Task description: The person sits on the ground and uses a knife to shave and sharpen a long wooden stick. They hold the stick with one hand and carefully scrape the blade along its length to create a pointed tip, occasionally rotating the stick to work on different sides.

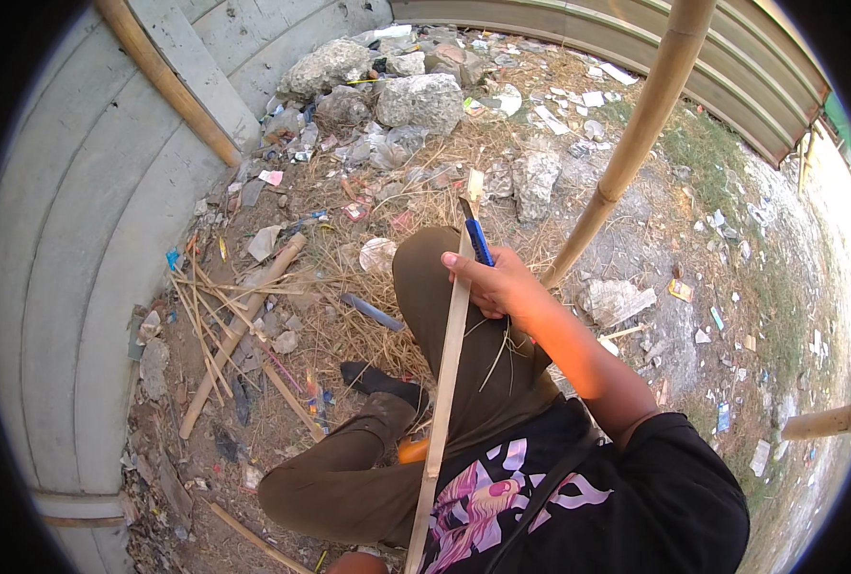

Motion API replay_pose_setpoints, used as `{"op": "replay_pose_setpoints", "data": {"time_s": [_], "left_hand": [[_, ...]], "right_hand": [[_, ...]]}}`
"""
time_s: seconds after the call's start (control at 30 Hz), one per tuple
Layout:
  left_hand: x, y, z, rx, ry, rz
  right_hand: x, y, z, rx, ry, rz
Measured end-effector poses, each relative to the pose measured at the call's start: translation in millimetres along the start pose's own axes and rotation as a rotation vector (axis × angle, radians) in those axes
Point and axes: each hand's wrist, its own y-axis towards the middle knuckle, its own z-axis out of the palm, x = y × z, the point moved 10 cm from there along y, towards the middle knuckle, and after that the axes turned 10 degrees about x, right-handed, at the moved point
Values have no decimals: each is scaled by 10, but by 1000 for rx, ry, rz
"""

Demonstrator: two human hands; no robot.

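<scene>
My right hand (499, 284) is closed around a utility knife (480, 243) with a blue handle, above my raised knee. The knife's blade lies against the upper part of a long, pale split bamboo strip (451, 359). My right thumb reaches across the strip, which slants over my leg from beyond the knee to the lower edge of the view. Thin shavings hang beneath that hand. Of my left arm, only a small patch of skin (356, 563) shows at the lower edge, near the strip; its fingers are hidden.
An upright bamboo pole (626, 143) stands close to my right forearm. Thin bamboo sticks (200, 325) and a thicker bamboo piece (243, 335) lie at left, before a grey panel wall (71, 268). Large rocks (419, 103) and scattered litter are farther off. A flat blue-grey piece (373, 312) lies among straw.
</scene>
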Motion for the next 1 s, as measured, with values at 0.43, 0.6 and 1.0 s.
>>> {"op": "replay_pose_setpoints", "data": {"time_s": [0.43,0.6,1.0], "left_hand": [[1230,-675,-262,-411,-108,-724],[1381,-798,-251,-440,-134,-806],[1734,-1023,-120,-487,-227,-934]], "right_hand": [[41,27,66,51,-22,-15],[40,43,93,38,-51,7],[19,118,117,47,-139,39]]}}
